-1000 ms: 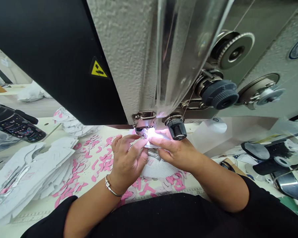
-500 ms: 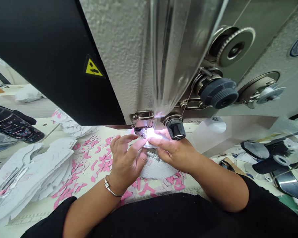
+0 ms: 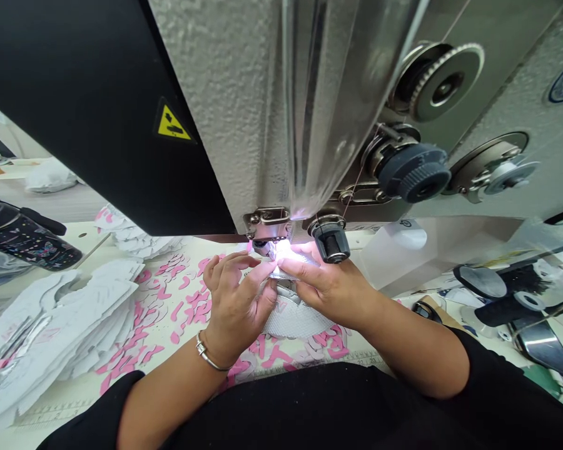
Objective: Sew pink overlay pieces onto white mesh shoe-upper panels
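Note:
Under the lit needle area of a sewing machine (image 3: 267, 224) lies a white textured shoe upper piece (image 3: 298, 317) with a silvery strip. My left hand (image 3: 239, 290) pinches its left edge between thumb and index finger, the other fingers raised and curled. From the right, my right hand (image 3: 331, 284) grips the same piece, its index fingertip close to the presser foot (image 3: 263, 248). Both index fingertips nearly meet in the bright light. Glare and my fingers hide the exact stitching point.
Pink and white scraps (image 3: 187, 300) litter the table. A stack of white cut pieces (image 3: 70, 325) lies at left, with a smaller stack (image 3: 136, 234) behind. A dark patterned bottle (image 3: 28, 237) stands far left. Thread spools (image 3: 511, 309) and a clear plastic sheet sit at right.
Both hands stay almost in place on the white piece; my left hand's raised fingers shift slightly left. The whole view shifts a little.

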The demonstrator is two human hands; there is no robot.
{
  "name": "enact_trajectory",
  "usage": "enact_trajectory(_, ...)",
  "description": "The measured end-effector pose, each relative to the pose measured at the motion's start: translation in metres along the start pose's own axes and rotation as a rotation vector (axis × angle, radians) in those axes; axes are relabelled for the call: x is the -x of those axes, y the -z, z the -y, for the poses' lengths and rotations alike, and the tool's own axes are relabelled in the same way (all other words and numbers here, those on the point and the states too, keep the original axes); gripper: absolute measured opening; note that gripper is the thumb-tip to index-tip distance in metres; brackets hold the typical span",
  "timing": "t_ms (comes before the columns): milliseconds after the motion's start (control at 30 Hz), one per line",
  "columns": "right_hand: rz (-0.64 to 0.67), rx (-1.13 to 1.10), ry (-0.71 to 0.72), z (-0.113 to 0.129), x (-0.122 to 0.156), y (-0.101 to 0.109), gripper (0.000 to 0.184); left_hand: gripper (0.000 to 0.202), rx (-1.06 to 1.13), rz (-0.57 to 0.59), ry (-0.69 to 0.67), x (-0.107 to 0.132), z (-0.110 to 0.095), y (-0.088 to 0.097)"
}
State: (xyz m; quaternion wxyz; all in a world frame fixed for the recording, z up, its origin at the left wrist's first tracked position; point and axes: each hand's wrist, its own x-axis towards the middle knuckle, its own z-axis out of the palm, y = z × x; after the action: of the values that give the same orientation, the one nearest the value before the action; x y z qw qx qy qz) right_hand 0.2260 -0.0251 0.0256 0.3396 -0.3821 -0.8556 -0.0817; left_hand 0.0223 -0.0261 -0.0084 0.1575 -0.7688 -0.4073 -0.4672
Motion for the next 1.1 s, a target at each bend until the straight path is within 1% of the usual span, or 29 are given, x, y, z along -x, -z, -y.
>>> enact_trajectory(200, -0.009, -0.002, 0.014, 0.0003, 0.0009, -0.0011, 0.042, 0.034, 0.006, 0.006, -0.002, -0.0003, 0.0004, 0.0006)
enact_trajectory(433, -0.009, 0.0, -0.007, 0.0013, 0.0022, -0.0019, 0.039, 0.034, 0.038, 0.009, 0.004, 0.0, 0.0024, -0.0001)
enact_trajectory(600, -0.004, 0.017, -0.015, 0.0038, 0.0014, -0.0013, 0.034, 0.032, 0.048, 0.016, 0.004, -0.0001, 0.0031, -0.0001)
enact_trajectory(1100, 0.032, 0.043, -0.048, 0.0095, 0.003, -0.0015, 0.039, 0.032, 0.075, 0.033, 0.005, -0.001, 0.0036, 0.0014)
